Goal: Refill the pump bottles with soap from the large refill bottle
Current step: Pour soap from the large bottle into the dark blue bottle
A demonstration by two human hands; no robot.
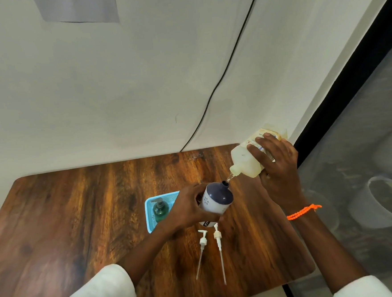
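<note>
My right hand [278, 163] grips the large translucent refill bottle [245, 160], tipped with its spout down to the left. A thin stream of soap runs from the spout into the open neck of a white pump bottle with a dark blue top [217, 199]. My left hand [186, 209] holds that bottle, tilted toward the spout, above the wooden table [67, 215]. Two white pump heads with long tubes [202, 243] [218, 239] lie on the table just below the bottle. A green pump bottle [160, 210] stands in a light blue basket [150, 217].
The table's right edge runs close to my right forearm, with a dark window frame and glass beyond it. A black cable hangs down the white wall behind the table. An orange bracelet [302, 211] is on my right wrist.
</note>
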